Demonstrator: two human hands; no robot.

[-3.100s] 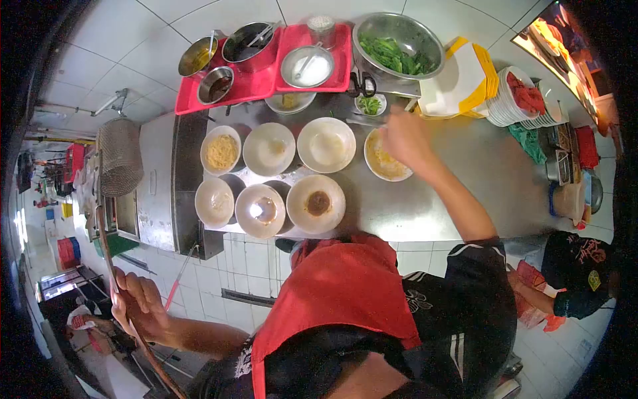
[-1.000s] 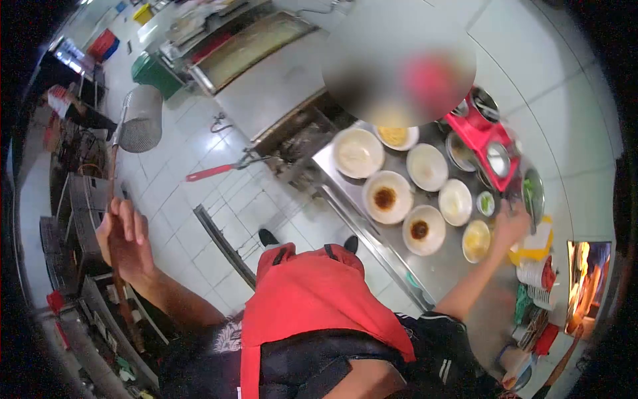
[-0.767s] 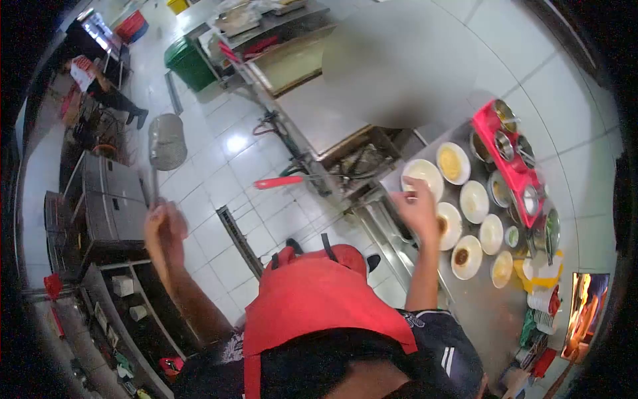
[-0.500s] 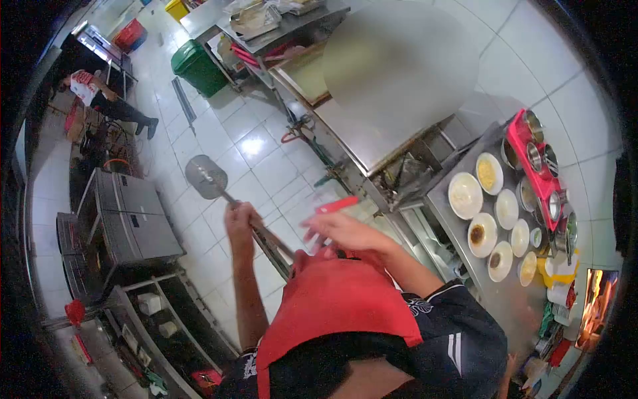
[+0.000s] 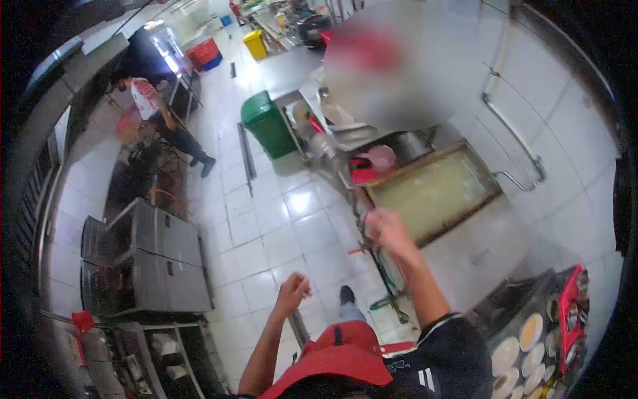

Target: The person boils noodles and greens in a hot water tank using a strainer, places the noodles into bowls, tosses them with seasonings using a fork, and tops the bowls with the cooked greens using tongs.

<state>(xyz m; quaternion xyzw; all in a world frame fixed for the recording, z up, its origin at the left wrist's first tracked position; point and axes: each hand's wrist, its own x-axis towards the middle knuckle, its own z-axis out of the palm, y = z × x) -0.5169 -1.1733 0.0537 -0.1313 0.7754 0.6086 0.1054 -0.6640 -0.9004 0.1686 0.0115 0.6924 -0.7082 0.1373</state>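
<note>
In the head view, the right hand (image 5: 387,233) is near the middle of the frame, just beside the left end of a rectangular vat (image 5: 458,218) with a dirty rim, which holds cloudy yellowish liquid (image 5: 432,189). Its fingers are curled into a loose fist, but blur hides whether they close on anything. A blurred metallic shape (image 5: 323,145) shows up and to the left of this hand; whether the two are joined cannot be told. The left hand (image 5: 292,292), lower and left of the right, appears over the tiled floor (image 5: 259,246) with its fingers bent toward the palm; whether it pinches anything cannot be told. Above the vat's upper left corner sits a pink scoop (image 5: 380,157), and a green bin (image 5: 267,126) stands on the floor in the upper middle. Pale bowls (image 5: 505,351) crowd the lower right corner beside a red tray (image 5: 570,306). Steel cabinets (image 5: 159,286) occupy the lower left, and another person (image 5: 159,113) stands at upper left, well apart from both hands
</note>
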